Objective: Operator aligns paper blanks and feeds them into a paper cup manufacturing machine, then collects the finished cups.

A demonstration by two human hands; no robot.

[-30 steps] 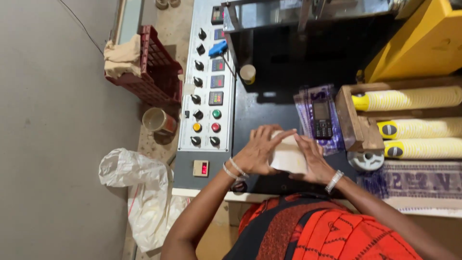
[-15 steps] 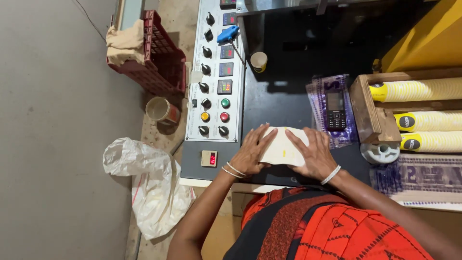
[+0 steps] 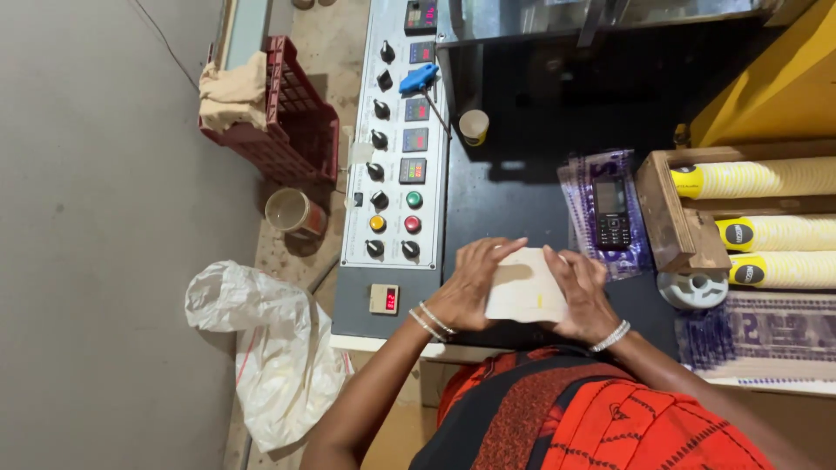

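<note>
Head view looks down at both of my hands on a stack of pale paper blanks (image 3: 525, 285). My left hand (image 3: 475, 283) holds the left side of the stack, with the fingers curled over its top edge. My right hand (image 3: 582, 294) presses on the right side. So each grip is closed on the blanks, one from each side. The blanks sit on the dark desk (image 3: 514, 200), close to my body.

Just left of my left hand is a grey panel (image 3: 396, 165) with black knobs and green, yellow and red buttons. A small paper cup (image 3: 474, 127) stands farther back on the desk. A black phone (image 3: 612, 215) lies on a purple wrapper, near my right hand. Beside it a wooden box (image 3: 675, 218) holds rows of yellow cups (image 3: 766, 178). On the floor are a white bag (image 3: 261, 348), a tin (image 3: 290, 211) and a red crate (image 3: 292, 117).
</note>
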